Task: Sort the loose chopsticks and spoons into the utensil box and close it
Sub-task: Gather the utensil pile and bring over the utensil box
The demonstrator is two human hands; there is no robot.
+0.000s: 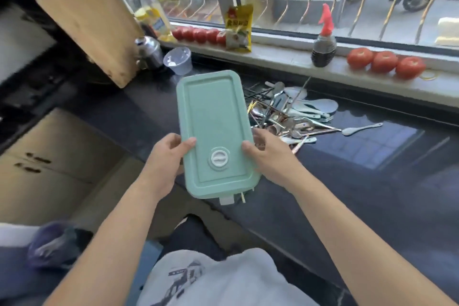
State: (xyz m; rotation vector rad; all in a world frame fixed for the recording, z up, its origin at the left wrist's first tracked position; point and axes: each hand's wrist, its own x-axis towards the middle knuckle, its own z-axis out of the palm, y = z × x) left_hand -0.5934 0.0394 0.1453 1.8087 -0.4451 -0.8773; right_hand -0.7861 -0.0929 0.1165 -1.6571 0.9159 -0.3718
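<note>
Dark bench (372, 181), glossy. Green utensil box (213, 129), lid on, held over near bench edge; long axis running away from body, latch end nearest. Left hand (169, 156) gripping left long side, thumb on lid. Right hand (270, 156) gripping right side likewise. Loose pile of spoons and chopsticks (285, 112) just right of box, behind right hand.

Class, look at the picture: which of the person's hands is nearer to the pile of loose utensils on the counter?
The right hand: it grips the green box at the edge beside the utensil pile. The left hand holds the box's far edge, away from the pile.
</note>
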